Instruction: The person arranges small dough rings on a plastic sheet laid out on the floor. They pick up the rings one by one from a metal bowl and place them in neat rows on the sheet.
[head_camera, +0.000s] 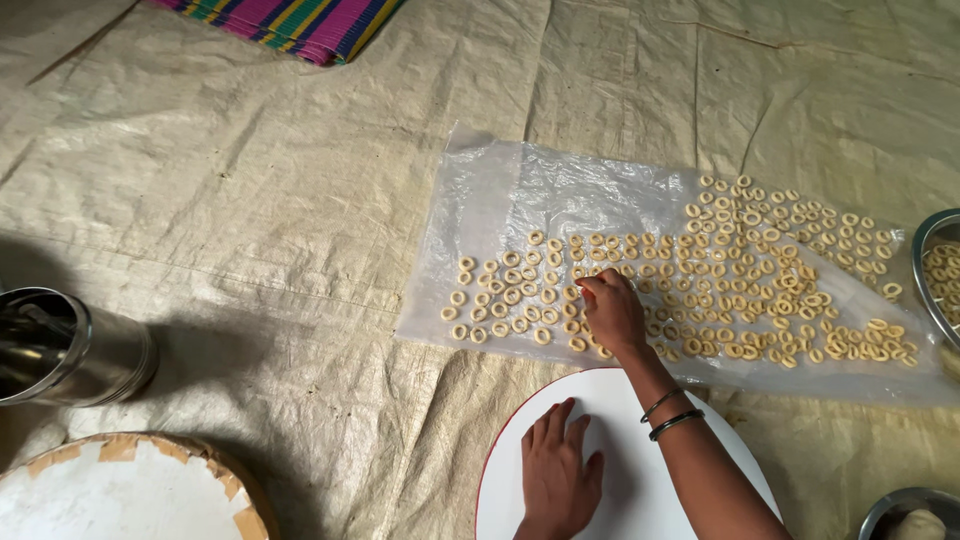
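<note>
Floor: covered by tan sacking (250, 200)
On sacking: plastic sheet (490, 200), white board (620, 480), steel can (70, 345), striped mat (290, 20), round lid (120, 490)

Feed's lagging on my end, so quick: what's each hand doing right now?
Left hand: open, flat on the white round board, holding nothing.
Right hand: fingertips pinched over the dough rings on the plastic sheet; grip unclear.

Dozens of small pale dough rings (700, 290) lie flat in loose rows across a clear plastic sheet (500, 200); a round white board (620, 470) sits just below.
</note>
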